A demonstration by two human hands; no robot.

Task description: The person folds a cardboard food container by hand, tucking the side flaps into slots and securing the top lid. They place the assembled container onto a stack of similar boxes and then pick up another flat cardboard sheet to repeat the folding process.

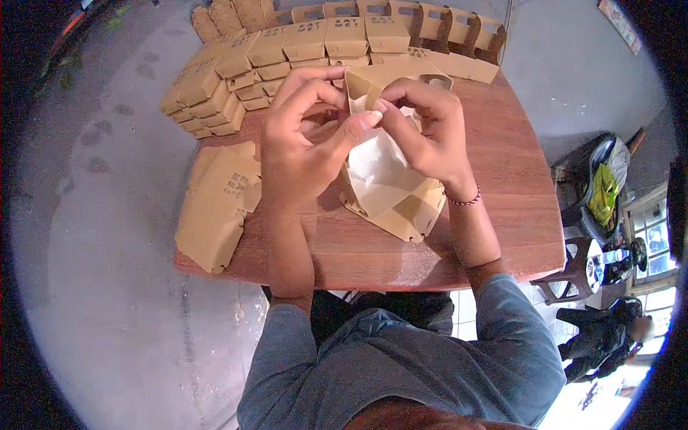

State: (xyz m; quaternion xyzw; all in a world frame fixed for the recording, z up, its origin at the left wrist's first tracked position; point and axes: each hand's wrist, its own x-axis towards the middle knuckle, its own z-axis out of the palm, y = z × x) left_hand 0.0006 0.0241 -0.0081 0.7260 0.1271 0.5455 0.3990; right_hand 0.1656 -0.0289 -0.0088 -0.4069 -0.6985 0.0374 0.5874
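Between my hands is a partly folded brown cardboard food box (398, 218) with a white inner surface, above the wooden table (509, 186). My left hand (312, 129) pinches the box's upper left corner, thumb inside and fingers behind the wall. My right hand (426, 129) grips a flap at that same corner, its thumb and index finger close to the left thumb. The fingers hide part of the fold. A stack of flat printed cardboard blanks (218, 201) lies on the table left of my left forearm.
Folded boxes printed "EAT ME!" (304, 39) are stacked along the back and back left of the table. Open-topped boxes (459, 32) stand in a row behind. At the right are a dark plastic stool (573, 272), a bag (605, 186) and another person (602, 337).
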